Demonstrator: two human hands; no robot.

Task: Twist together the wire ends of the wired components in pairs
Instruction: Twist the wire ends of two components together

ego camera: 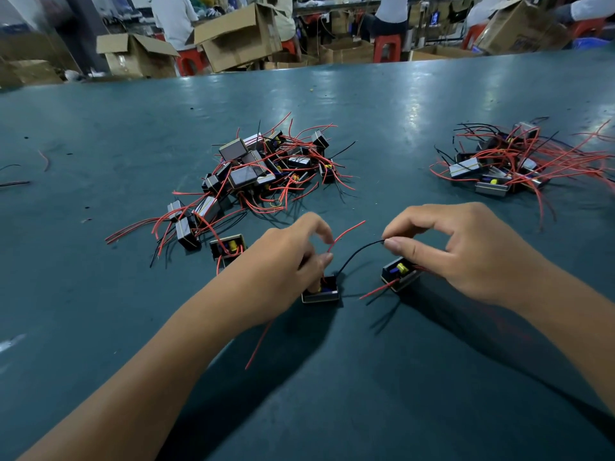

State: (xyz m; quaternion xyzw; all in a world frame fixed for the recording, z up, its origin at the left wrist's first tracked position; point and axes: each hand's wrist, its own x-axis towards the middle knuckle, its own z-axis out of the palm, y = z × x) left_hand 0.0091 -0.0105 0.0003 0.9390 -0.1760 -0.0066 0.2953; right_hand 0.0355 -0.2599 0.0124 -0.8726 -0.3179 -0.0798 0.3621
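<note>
Two small black box components lie on the green table in front of me. My left hand (286, 257) pinches a red wire (346, 232) rising from the left component (321, 292). A black wire (357, 252) arcs from that component to my right hand (466, 247), which pinches its end between thumb and forefinger. The right component (399, 274), with a yellow part inside, sits under my right hand, and a red wire (377, 289) pokes out of it toward me. Another red wire (259, 341) trails beneath my left wrist.
A heap of loose components with red and black wires (259, 174) lies ahead at the centre. A second heap (509, 164) lies at the far right. One single component (228, 247) sits left of my left hand. Cardboard boxes (233, 38), red stools and seated people stand beyond the table's far edge.
</note>
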